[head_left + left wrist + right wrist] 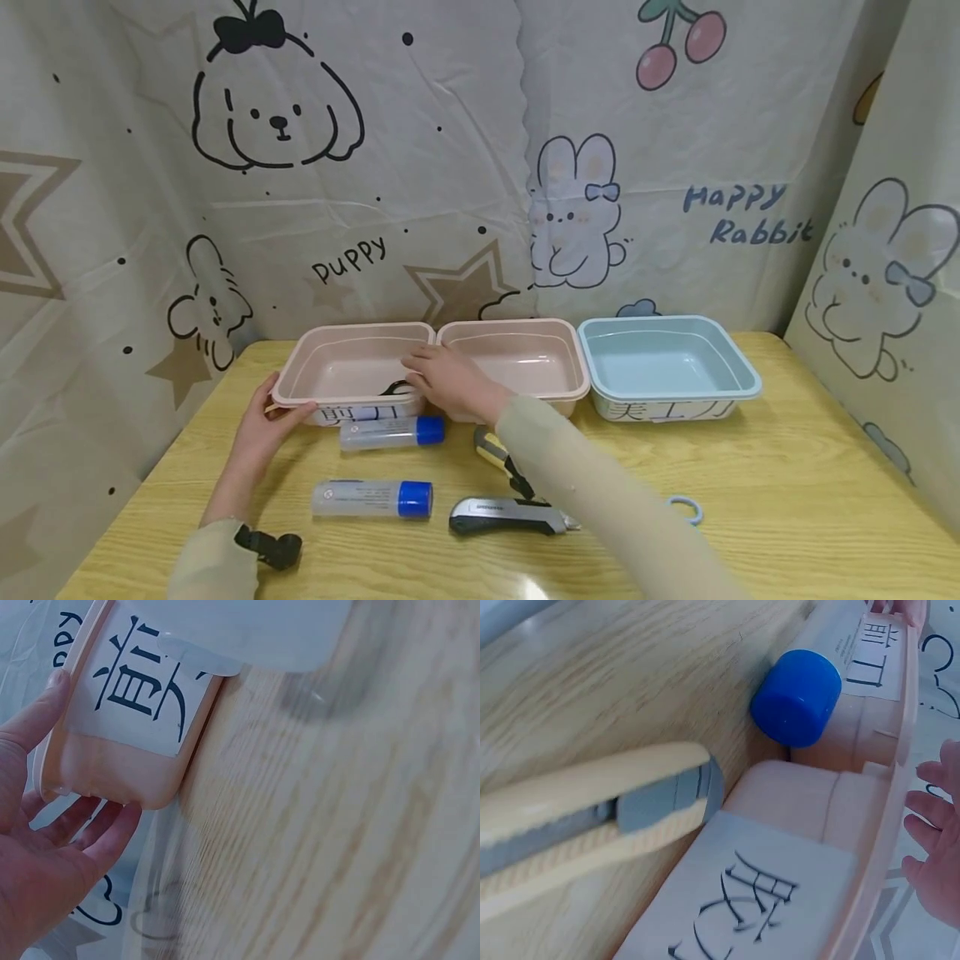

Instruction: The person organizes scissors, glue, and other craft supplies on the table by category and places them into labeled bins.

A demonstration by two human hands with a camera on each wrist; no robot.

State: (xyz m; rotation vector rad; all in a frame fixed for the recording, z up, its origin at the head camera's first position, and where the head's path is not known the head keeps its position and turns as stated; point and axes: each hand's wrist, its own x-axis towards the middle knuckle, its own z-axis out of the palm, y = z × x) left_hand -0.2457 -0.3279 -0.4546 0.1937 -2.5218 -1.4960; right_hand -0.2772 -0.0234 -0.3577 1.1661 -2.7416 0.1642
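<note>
My left hand point(262, 421) holds the left pink bin point(330, 362) by its near left corner, thumb at the front rim and fingers round the end wall. Over the right end of that bin reaches my right hand point(453, 379), fingers loosely bent with nothing gripped. A black looped handle, like that of scissors point(397, 387), shows in the bin beside its fingertips; the rest is hidden by the front wall. Just in front lies a clear glue bottle with a blue cap point(390, 433). A yellow utility knife point(592, 817) lies below the right wrist, partly covered by the sleeve.
A second pink bin point(517, 354) and a light blue bin point(667, 358) continue the row, with paper labels in front. Nearer lie another blue-capped glue bottle point(371, 498) and a silver-black utility knife point(506, 515). A blue loop handle point(686, 508) shows past the right sleeve.
</note>
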